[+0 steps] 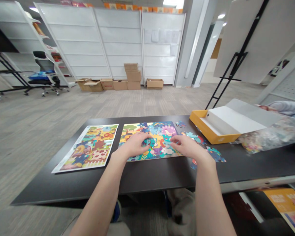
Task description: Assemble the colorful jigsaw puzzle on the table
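A colourful animal jigsaw puzzle [159, 131] lies on the black table [147, 177] in front of me. My left hand [135, 144] rests on its middle, fingers curled and pinching a teal puzzle piece [150, 142]. My right hand [186, 146] lies on the puzzle's right part, fingers bent down onto the pieces; what is under them is hidden. Loose puzzle pieces [215, 154] lie just right of my right hand. A printed reference picture [90, 147] lies flat to the left of the puzzle.
A yellow box [206, 129] with its white lid [236, 118] stands at the right. A clear bag of pieces [267, 136] lies beside it, near another person's sleeve [287, 106]. Cardboard boxes [132, 78], an easel [226, 78] and an office chair [44, 75] stand on the floor beyond.
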Action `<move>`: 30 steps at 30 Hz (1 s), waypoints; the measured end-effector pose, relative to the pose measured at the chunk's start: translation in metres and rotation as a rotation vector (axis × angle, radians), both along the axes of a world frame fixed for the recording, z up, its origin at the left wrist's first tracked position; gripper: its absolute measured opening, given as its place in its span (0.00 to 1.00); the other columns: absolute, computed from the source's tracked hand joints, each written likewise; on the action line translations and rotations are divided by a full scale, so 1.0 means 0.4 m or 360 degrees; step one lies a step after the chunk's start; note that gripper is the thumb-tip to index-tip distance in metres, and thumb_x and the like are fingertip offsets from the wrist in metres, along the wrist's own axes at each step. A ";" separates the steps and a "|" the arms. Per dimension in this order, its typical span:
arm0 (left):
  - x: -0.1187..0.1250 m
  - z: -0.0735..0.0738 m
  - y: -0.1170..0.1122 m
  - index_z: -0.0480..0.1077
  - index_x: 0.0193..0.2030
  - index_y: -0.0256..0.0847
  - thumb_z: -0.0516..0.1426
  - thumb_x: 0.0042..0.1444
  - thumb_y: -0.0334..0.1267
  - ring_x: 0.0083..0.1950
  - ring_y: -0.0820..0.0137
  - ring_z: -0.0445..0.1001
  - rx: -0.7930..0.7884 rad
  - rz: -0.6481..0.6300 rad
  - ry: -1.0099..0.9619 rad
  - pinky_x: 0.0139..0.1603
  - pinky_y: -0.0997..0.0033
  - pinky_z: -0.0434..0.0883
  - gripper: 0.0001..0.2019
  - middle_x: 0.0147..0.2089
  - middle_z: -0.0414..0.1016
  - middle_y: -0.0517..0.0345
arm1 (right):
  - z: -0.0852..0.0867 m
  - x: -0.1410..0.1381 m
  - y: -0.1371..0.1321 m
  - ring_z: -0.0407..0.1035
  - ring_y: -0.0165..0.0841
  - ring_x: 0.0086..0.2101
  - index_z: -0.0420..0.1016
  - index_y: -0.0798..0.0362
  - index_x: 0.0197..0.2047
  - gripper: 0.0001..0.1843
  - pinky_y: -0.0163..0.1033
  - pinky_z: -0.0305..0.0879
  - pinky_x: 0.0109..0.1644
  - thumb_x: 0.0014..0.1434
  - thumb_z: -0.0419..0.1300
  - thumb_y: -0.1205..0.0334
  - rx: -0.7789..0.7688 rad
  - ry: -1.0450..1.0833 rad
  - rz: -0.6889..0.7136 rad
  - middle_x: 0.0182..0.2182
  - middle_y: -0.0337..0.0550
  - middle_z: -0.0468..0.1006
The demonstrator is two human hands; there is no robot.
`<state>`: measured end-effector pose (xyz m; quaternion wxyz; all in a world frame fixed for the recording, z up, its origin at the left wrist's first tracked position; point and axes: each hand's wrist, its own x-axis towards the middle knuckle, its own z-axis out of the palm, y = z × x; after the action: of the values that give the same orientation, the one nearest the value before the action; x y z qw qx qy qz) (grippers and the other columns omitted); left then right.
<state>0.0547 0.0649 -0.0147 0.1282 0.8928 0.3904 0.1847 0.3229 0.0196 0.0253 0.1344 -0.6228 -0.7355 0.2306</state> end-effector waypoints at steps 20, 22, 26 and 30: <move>-0.001 0.020 -0.007 0.77 0.49 0.42 0.59 0.54 0.32 0.56 0.57 0.75 0.0005 -0.0007 0.0016 0.63 0.54 0.68 0.15 0.51 0.81 0.49 | 0.000 0.000 -0.002 0.76 0.39 0.40 0.81 0.54 0.45 0.12 0.39 0.68 0.45 0.64 0.59 0.58 0.0030 -0.0021 0.0035 0.41 0.48 0.83; 0.007 0.017 -0.009 0.77 0.48 0.43 0.59 0.55 0.33 0.55 0.58 0.76 -0.0001 -0.0026 -0.0015 0.62 0.55 0.69 0.14 0.51 0.81 0.51 | 0.004 -0.003 -0.004 0.76 0.39 0.39 0.81 0.54 0.45 0.12 0.38 0.67 0.44 0.64 0.59 0.58 0.0025 -0.0027 0.0025 0.41 0.48 0.84; 0.017 0.010 -0.005 0.76 0.47 0.42 0.60 0.58 0.39 0.52 0.58 0.76 -0.0015 -0.0043 -0.0049 0.59 0.56 0.70 0.11 0.49 0.80 0.50 | 0.010 -0.007 -0.006 0.76 0.38 0.39 0.81 0.53 0.46 0.12 0.37 0.66 0.42 0.64 0.59 0.58 0.0010 -0.0058 0.0025 0.40 0.47 0.84; 0.003 0.005 0.008 0.77 0.45 0.42 0.61 0.58 0.37 0.52 0.59 0.76 -0.0016 -0.0050 -0.0049 0.59 0.58 0.70 0.09 0.48 0.81 0.51 | 0.013 -0.010 -0.007 0.76 0.38 0.38 0.81 0.53 0.45 0.12 0.36 0.66 0.41 0.65 0.58 0.58 0.0026 -0.0077 0.0039 0.41 0.47 0.84</move>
<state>0.0561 0.0682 -0.0129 0.1415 0.8952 0.3753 0.1945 0.3189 0.0169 0.0307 0.1187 -0.6181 -0.7479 0.2110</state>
